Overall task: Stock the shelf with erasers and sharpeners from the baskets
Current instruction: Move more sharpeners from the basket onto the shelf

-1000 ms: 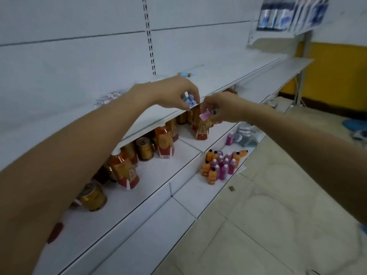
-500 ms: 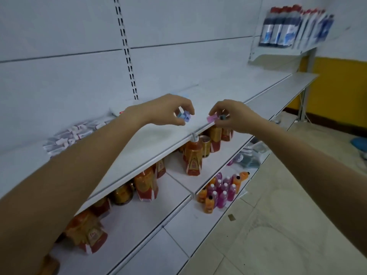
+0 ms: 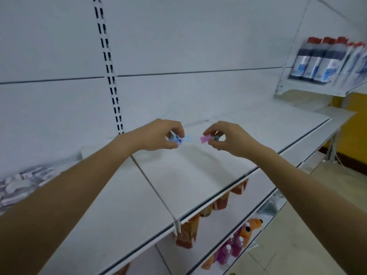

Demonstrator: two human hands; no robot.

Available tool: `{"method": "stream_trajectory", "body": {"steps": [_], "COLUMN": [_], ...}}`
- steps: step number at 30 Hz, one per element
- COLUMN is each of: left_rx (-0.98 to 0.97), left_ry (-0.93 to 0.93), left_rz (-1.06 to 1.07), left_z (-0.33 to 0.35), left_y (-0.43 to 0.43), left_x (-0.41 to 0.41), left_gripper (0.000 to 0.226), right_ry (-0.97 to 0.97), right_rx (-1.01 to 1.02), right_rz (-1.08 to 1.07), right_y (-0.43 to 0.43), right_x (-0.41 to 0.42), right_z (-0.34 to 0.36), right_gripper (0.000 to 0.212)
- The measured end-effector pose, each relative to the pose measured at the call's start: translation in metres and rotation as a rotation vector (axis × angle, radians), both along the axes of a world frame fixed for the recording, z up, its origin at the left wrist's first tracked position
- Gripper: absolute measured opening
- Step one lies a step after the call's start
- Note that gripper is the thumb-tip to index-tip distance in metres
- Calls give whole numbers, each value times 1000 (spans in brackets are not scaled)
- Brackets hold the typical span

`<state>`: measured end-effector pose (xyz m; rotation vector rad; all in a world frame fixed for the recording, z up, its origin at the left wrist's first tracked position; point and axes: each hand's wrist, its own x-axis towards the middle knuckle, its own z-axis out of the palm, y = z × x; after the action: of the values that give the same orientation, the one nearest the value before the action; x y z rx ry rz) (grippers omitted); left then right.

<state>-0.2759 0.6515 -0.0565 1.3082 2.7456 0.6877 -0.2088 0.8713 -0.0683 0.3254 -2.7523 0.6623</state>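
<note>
1. Here we go: both our arms stretch out over the white shelf [image 3: 178, 175], and the hands sit close together above its back part, near the wall panel.
2. Our left hand [image 3: 158, 135] has its fingers curled round small blue sharpeners [image 3: 175, 139]. Thumb and fingertips pinch them, and one dark hole faces us. It's blurred, so we cannot tell how many there are.
3. Our right hand [image 3: 230, 138] pinches a pink piece [image 3: 205, 139] between thumb and forefinger. It pokes out toward the left hand.
4. Just behind it, in the same fingers, sits a small grey thing [image 3: 215, 137]. We cannot tell whether either one is an eraser or a sharpener.
5. Between the hands runs a pale blue streak [image 3: 189, 138], too smeared to name. We cannot tell whether it lies on the shelf or is held.
6. Everything held is low over the shelf, but we cannot tell whether it touches the board.
7. Far left on the same shelf is a pile of white-and-grey packs [image 3: 23, 179], partly behind our left forearm and well apart from the hands.
8. A slotted upright [image 3: 110, 76] runs down the back panel and ends just behind the left wrist.
9. Under the shelf edge, orange cartons [image 3: 186, 233] peek out. Lower still stand purple and orange small bottles [image 3: 234, 245].
10. Top right, a higher shelf carries dark bottles [image 3: 321, 60] with red caps, with a yellow wall [image 3: 355, 120] below them.
</note>
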Motion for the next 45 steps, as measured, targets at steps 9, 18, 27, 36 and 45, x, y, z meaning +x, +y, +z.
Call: {"method": "stream_trajectory", "body": {"steps": [9,18,27,36,45], "left_rx": [37,119,190,66,111], "left_ry": [38,112,217,227,292], "left_rz": [345,565,616,725,797], "left_z": [-29,-52,-71,-78,-62], "left_y": [41,65,62,60,54], "left_x": [-29,-16,-15,-18,-2], "left_gripper": [22,25,33,25,27], "right_ry": [30,41,-59,-78,82], "right_rx": [-113,-210,-280,-94,-111], "right_rz": [302,443,461,593,617], "right_y": [36,18,25,18,12], "right_x": [-109,-156,-162,-158,-138], "right_z": [-20,-49,-58,-59,-47], "right_gripper": [23,28,37,26,38]}}
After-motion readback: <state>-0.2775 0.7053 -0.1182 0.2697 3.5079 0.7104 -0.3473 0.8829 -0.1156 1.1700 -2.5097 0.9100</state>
